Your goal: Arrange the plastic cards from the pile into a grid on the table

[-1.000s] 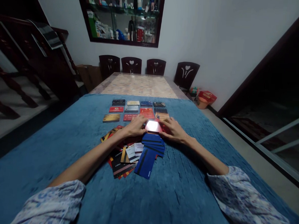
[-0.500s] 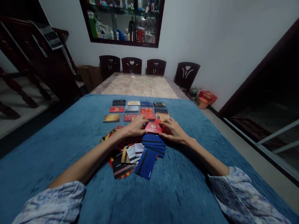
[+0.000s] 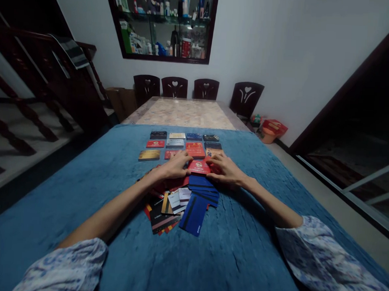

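A red card (image 3: 199, 166) lies between my two hands on the blue cloth (image 3: 81, 187). My left hand (image 3: 174, 166) rests at its left edge with fingers curled on it. My right hand (image 3: 225, 169) pinches its right edge. Just behind the red card, rows of cards (image 3: 181, 142) are laid out flat in a grid. Under my hands and toward me lies a loose heap of cards (image 3: 178, 203), with several dark blue ones on the right side. Part of the heap is hidden by my left wrist.
The cloth covers the near end of a long marble-topped table (image 3: 183, 112). Dark chairs (image 3: 174, 87) stand at its far end. A glass wall cabinet (image 3: 165, 22) holds bottles. A stair railing (image 3: 38, 81) is on the left, a red box (image 3: 271, 128) on the floor right.
The red card, tilted up and catching glare a second ago, now lies flatter between my hands. The view has shifted slightly; my hands stay at the same spot.
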Demonstrator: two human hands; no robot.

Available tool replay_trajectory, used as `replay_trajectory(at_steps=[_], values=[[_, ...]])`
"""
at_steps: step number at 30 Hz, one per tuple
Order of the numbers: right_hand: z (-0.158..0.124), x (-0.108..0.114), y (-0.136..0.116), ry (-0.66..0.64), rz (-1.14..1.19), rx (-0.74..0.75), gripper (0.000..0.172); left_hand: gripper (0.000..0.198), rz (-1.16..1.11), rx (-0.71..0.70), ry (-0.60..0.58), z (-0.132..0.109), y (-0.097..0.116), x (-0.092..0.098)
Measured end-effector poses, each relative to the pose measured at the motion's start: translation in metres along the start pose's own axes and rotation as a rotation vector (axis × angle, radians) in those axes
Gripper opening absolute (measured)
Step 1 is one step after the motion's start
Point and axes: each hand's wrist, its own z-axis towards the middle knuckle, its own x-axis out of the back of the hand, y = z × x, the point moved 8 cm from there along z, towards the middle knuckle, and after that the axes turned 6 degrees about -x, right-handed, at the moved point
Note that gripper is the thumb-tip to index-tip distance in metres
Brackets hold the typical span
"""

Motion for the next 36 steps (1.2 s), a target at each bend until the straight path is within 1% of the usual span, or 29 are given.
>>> replay_trajectory(at_steps=[7,11,13,15,20,25,32,36], values=[[0.023,-0.003,-0.009,-0.009,-0.042,0.055,0.054,0.041,0.028,0.048,-0.011,-0.011,-0.013,0.011],[0.038,-0.004,-0.016,-0.009,-0.08,0.042,0.054,0.045,0.04,0.074,-0.018,-0.019,-0.021,0.018],[0.046,-0.005,-0.022,-0.037,-0.088,0.043,0.053,0.046,0.054,0.089,-0.018,-0.022,-0.026,0.022],[0.053,-0.006,-0.029,-0.083,-0.101,0.046,0.052,0.048,0.066,0.104,-0.01,-0.025,-0.032,0.025],[0.072,-0.004,-0.042,-0.152,-0.154,0.03,0.05,0.048,0.084,0.146,-0.005,-0.031,-0.052,0.031],[0.093,-0.006,-0.057,-0.186,-0.2,0.04,0.046,0.046,0.1,0.188,0.004,-0.036,-0.074,0.037],[0.122,-0.009,-0.074,-0.22,-0.221,0.011,0.038,0.052,0.104,0.264,0.011,-0.046,-0.095,0.048],[0.139,-0.011,-0.083,-0.234,-0.21,0.026,0.037,0.047,0.13,0.302,-0.002,-0.05,-0.107,0.055]])
